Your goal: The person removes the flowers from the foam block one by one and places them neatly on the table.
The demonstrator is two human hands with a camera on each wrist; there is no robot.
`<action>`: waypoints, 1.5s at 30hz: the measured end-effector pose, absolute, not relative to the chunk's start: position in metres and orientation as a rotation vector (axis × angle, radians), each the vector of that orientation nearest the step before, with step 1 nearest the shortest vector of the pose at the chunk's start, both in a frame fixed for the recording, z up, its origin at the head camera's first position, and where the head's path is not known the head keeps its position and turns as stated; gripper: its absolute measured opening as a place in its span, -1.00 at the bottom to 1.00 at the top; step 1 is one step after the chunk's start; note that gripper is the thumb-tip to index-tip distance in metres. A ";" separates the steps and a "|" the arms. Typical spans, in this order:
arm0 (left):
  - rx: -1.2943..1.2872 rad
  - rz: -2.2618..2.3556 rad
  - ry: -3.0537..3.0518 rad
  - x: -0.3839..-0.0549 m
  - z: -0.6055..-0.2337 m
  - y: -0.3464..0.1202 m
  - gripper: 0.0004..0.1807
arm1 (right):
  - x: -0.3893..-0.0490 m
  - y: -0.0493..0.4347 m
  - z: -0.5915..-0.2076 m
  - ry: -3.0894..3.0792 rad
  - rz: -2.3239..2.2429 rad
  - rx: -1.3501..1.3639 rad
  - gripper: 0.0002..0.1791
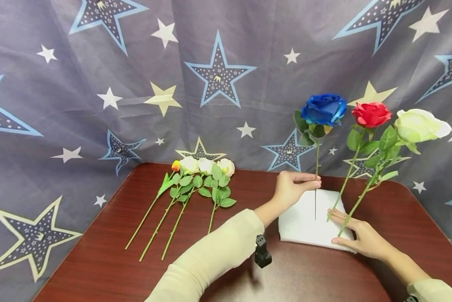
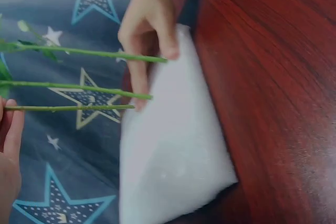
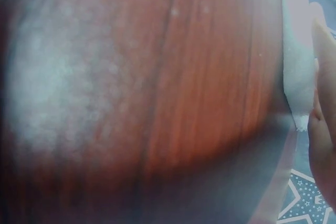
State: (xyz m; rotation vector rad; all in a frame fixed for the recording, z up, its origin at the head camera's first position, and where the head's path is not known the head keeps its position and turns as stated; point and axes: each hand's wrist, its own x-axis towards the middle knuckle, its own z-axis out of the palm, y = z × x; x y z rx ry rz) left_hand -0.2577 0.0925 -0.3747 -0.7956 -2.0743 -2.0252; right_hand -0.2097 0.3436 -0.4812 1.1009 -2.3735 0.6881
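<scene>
My left hand (image 1: pixel 291 189) pinches the thin stem of an artificial blue rose (image 1: pixel 323 110) between thumb and fingers. The rose is upright above a white foam-like block (image 1: pixel 299 222); in the left wrist view its stem end is at or very near the block (image 2: pixel 173 150), though contact is hard to tell. A red rose (image 1: pixel 371 114) and a pale greenish-white rose (image 1: pixel 420 126) stand in the block, leaning right. Spread fingers of my right hand (image 1: pixel 359 238) rest on the block's right side, beside these stems. The right wrist view catches only part of that hand (image 3: pixel 324 114).
On the left of the dark red wooden table (image 1: pixel 105 247) lie an orange tulip (image 1: pixel 176 165) and several white roses (image 1: pixel 205 165) with leafy green stems. A grey star-patterned curtain (image 1: pixel 211 126) hangs directly behind the table.
</scene>
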 end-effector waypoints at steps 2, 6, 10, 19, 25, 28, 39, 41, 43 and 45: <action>-0.818 -2.063 -2.067 -0.257 -0.370 0.090 -0.78 | -0.210 0.343 -0.480 -2.372 0.685 1.096 -0.20; -0.798 -2.215 -2.039 -0.256 -0.367 0.083 -0.77 | -0.209 0.343 -0.479 -2.368 0.683 1.084 -0.23; -0.697 -2.392 -1.984 -0.258 -0.372 0.072 -0.75 | -0.208 0.343 -0.479 -2.370 0.678 1.077 -0.23; -0.409 -2.571 -2.054 -0.262 -0.382 0.040 -0.72 | -0.207 0.344 -0.475 -2.387 0.640 1.050 -0.23; -0.209 -2.656 -2.121 -0.262 -0.386 0.022 -0.68 | -0.208 0.345 -0.472 -2.387 0.649 1.054 -0.21; -0.167 -2.650 -2.181 -0.261 -0.389 0.014 -0.69 | -0.208 0.345 -0.472 -2.388 0.664 1.054 -0.22; -0.102 -2.590 -2.371 -0.245 -0.399 -0.015 -0.70 | -0.209 0.343 -0.474 -2.394 0.670 1.066 -0.23; -0.089 -2.575 -2.393 -0.241 -0.404 -0.021 -0.70 | -0.209 0.342 -0.474 -2.395 0.664 1.066 -0.23; -0.070 -2.560 -2.413 -0.239 -0.409 -0.028 -0.71 | -0.208 0.341 -0.474 -2.399 0.651 1.065 -0.23; -0.037 -2.552 -2.433 -0.237 -0.416 -0.034 -0.71 | -0.207 0.341 -0.474 -2.404 0.637 1.062 -0.23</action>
